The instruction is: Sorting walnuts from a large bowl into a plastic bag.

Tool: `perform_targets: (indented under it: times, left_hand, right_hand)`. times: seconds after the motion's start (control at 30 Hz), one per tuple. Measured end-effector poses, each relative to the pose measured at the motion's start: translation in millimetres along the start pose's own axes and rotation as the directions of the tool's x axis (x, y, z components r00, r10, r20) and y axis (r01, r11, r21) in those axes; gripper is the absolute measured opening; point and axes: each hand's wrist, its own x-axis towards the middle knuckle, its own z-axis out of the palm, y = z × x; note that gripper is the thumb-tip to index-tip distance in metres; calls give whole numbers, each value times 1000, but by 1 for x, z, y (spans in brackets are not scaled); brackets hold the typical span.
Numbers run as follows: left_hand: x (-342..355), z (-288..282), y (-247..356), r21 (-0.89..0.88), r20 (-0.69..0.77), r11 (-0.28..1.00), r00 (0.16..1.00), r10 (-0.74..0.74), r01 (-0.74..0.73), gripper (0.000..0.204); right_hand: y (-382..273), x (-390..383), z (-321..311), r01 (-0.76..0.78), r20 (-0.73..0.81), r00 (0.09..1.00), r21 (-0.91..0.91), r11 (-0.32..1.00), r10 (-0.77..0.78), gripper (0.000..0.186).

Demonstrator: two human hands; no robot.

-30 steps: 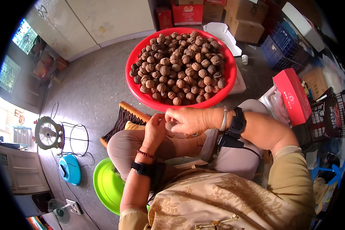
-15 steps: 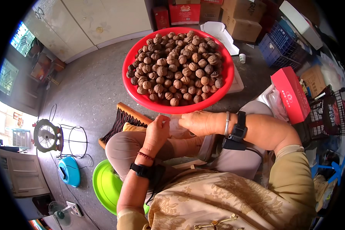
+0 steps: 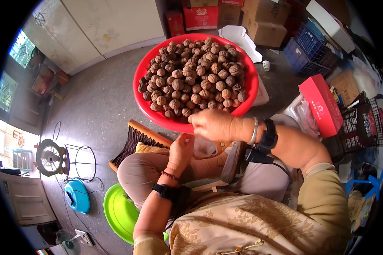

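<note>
A wide red basin [image 3: 139,98] heaped with brown walnuts [image 3: 195,80] stands in front of me. My right hand [image 3: 215,124] is over its near rim, back of the hand up. Its fingers are curled, with the tips beside the nearest walnuts; whatever they hold is hidden. Below the rim, my left hand [image 3: 181,149] is closed in a pinch at the edge of a clear plastic bag [image 3: 205,148]. The bag hangs between my hands, above my lower leg, and its contents do not show plainly.
A wooden stool with dark cords [image 3: 138,138] is left of my knee, near a green tub [image 3: 119,208]. Farther left stand a fan [image 3: 51,157] and a blue basin [image 3: 77,196]. On the right are a red box [image 3: 321,106], blue crates [image 3: 306,51] and cartons [image 3: 266,32].
My right hand has moved up and left from the bag to the basin's near rim. My left hand has dropped slightly and shifted a little right. The whole view has tilted a bit.
</note>
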Motion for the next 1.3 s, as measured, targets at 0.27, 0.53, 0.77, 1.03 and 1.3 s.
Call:
perform_targets:
  times: [0.27,0.53,0.77,1.03,1.3]
  left_hand:
    - [0,0,-8,-142,11,990,1000,-13,14,19]
    - [-3,-6,-2,-183,66,981,996,-56,67,21]
    - [0,-3,2,-180,42,979,995,-94,100,23]
    - [5,-1,-4,-272,56,959,996,-72,84,23]
    - [1,-4,-2,-214,64,976,998,-26,39,23]
  right_hand:
    - [-2,34,1,-405,-11,909,-251,879,416,53]
    - [2,41,6,-510,12,850,-227,830,526,41]
    - [-5,9,-5,-81,-77,993,68,994,86,16]
    - [-15,-17,-3,19,112,994,-126,992,-5,26]
    - [1,-14,-18,-53,4,998,-225,973,56,22]
